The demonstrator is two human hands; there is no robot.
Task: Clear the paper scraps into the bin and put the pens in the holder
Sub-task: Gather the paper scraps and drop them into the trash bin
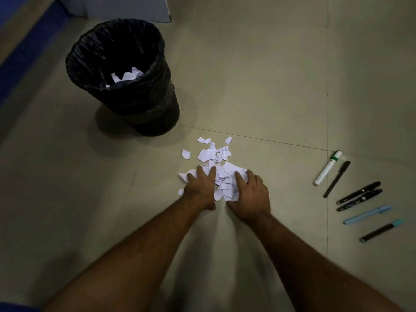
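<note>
1. The bin [122, 75], lined with a black bag, stands up and to the left of my left hand, well apart from it; a few white scraps lie inside
2. My left hand [201, 188] lies palm down on the floor [258, 75], fingers spread, its fingertips resting on the left edge of the paper scraps [221, 170]
3. The scraps lie heaped between my two hands and spill on beyond my fingertips; one loose piece [186, 154] sits just past my left hand
4. My right hand [251, 194] lies palm down, fingers spread, pressing the right edge of the heap
5. Six pens lie well to the right of my right hand, untouched: a white marker [327, 168], a slim black pen [336, 179], two black pens touching [359, 195], a pale blue pen [366, 214] and a dark pen with teal ends [380, 230]
</note>
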